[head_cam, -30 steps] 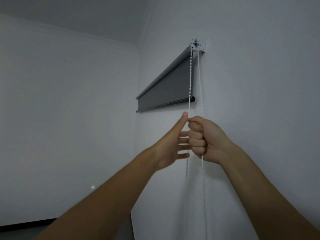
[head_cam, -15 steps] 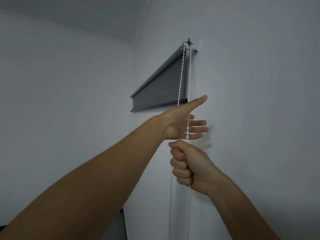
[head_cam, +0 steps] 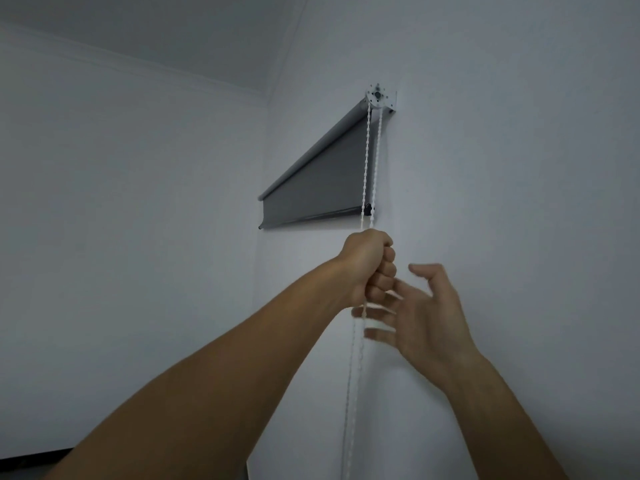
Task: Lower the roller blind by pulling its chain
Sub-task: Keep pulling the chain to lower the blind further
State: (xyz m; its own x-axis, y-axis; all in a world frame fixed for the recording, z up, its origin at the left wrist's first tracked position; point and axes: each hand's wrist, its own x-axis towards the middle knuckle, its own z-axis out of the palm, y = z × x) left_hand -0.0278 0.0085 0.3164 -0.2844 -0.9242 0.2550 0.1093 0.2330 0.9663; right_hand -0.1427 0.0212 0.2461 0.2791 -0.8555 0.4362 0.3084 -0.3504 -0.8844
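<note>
Left hand (head_cam: 369, 268) fisted around chain (head_cam: 365, 161) at frame centre, right hand (head_cam: 420, 311) spread just beside; roller blind (head_cam: 317, 188) barely lowered above; risk of grabbing the wrong strand, raising it.

Blind (head_cam: 318, 188): up high on the right wall (head_cam: 519, 168), next to the room corner.
Bracket (head_cam: 380, 98): at the top right end of the blind, on the wall.
Chain (head_cam: 366, 161): hangs down from the bracket in two strands, in front of the right edge of the blind, and goes on down along the wall.
Left hand (head_cam: 369, 268): just below the blind, closed around the chain, which goes in at the top of the fist and comes out below.
Right hand (head_cam: 426, 313): right of the left hand and a bit lower, spread wide, its fingers (head_cam: 377, 311) at the chain under the fist.
Ceiling (head_cam: 173, 29): above both walls.
</note>
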